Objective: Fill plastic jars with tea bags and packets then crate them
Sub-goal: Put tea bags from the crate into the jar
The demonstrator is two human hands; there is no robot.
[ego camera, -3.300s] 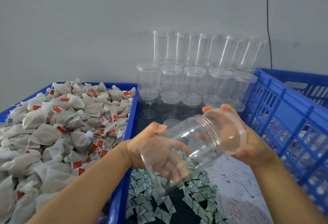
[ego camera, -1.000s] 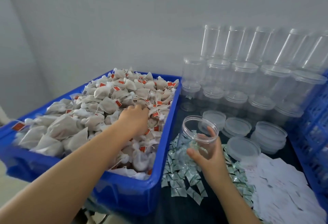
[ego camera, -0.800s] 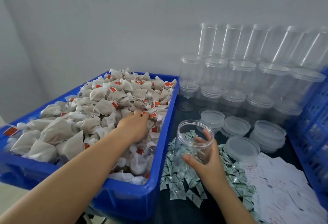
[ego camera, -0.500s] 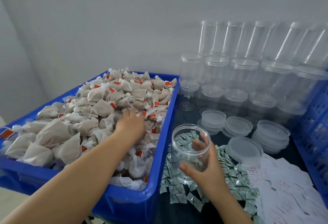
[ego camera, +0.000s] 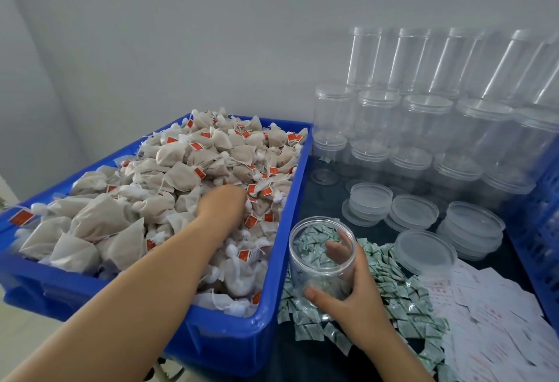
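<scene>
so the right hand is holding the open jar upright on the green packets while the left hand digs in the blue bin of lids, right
Not quite. The left hand digs in the blue bin, but that bin holds tea bags, not lids; the lids are stacked on the table beyond the jar. The head view shows this. The right hand does hold the open jar upright on the green packets.

Showing as clear, glossy plastic: the open jar (ego camera: 321,263), smooth-walled, with the lidded jars (ego camera: 423,127) behind it and the loose lids (ego camera: 370,200) beside them equally see-through and shiny. Looking like soft, matt woven mesh cloth: the tea bags (ego camera: 169,188) left of the jar, each carrying a small red paper tag. Gleaming as smooth blue moulded plastic: the bin (ego camera: 290,200) around them. Glinting with a slick film finish: the green-and-white packets (ego camera: 393,288) under the jar. Lying flat and matt, right of the jar: white paper slips (ego camera: 490,312).
</scene>
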